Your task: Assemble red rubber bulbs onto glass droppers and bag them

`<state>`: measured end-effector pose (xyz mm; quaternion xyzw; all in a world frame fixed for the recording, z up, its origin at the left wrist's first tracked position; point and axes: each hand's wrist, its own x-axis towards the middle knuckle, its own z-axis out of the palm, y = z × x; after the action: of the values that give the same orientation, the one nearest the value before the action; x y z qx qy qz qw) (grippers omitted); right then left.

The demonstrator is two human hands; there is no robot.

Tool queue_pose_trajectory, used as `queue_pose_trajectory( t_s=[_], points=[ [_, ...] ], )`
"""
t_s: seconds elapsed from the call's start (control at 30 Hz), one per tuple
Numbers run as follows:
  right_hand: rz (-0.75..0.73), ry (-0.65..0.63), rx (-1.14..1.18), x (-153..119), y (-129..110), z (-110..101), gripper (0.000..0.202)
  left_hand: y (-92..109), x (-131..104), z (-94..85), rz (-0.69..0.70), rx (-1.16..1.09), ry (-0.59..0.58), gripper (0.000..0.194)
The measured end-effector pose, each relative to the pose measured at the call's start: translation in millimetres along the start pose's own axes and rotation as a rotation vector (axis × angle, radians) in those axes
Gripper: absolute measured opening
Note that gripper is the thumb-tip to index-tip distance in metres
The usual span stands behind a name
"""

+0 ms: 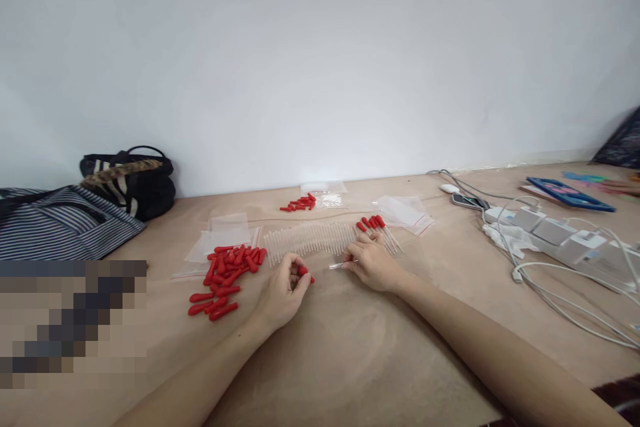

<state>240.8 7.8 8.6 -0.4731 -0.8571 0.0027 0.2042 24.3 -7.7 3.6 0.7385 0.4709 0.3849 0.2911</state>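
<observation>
Head view: L hand is pinching a red bulb, R hand is holding a clear tube

OK so the L grip is sitting closed on the bulb, thumb against curled fingers, w/ a bit of red poking out toward the R hand. R grip is also closed, fingertips pinching the tube, one end sticking out to the L. Rest of the tube is mostly hiding under the fingers, so can't tell how much is back there. The two pieces are facing each other low over the tabletop, near but not touching.

Handling-wise, imo: bulb is looking like rubber, so prob v. light, soft & kinda grabby. I'd be holding it by the body close to the neck b/c squeezing the fat part is just going to squish it. Tube is looking thin, stiff, light & slick. Glass or plastic? Can't tell, so I'd be treating it as fragile: pinching close to the working end, pushing straight, no bending.

Btw the loose bulbs are lying L of the L hand, the tube row is lying behind both hands, & a few red-ended tubes are lying by the R hand.
</observation>
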Motion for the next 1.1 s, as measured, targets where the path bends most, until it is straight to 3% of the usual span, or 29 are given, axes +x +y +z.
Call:
queue_pose_trajectory(
  t_s=[0.1,0.27,0.43,0.77,1.1],
  points=[
    [-0.006,0.008,0.024,0,-1,0,0.006,-1,1,-0.6,0.031,-0.064,-0.005,0.008],
    [-0.058,0.014,0.021,-1,0,3,0.009,4,1,-4.7,0.140,0.291,-0.089,0.015],
    [-0.084,0.031,0.030,-3,-3,6,0.012,5,2,-6.6,0.107,0.396,-0.103,0.015],
    [-0.056,0.117,0.070,-4,-17,10,0.013,7,0,-3.5,0.117,0.298,-0.066,0.012],
    [-0.136,0.124,0.054,-6,-27,8,0.015,8,0,-2.1,0.120,0.250,-0.052,0.013]
  ],
)
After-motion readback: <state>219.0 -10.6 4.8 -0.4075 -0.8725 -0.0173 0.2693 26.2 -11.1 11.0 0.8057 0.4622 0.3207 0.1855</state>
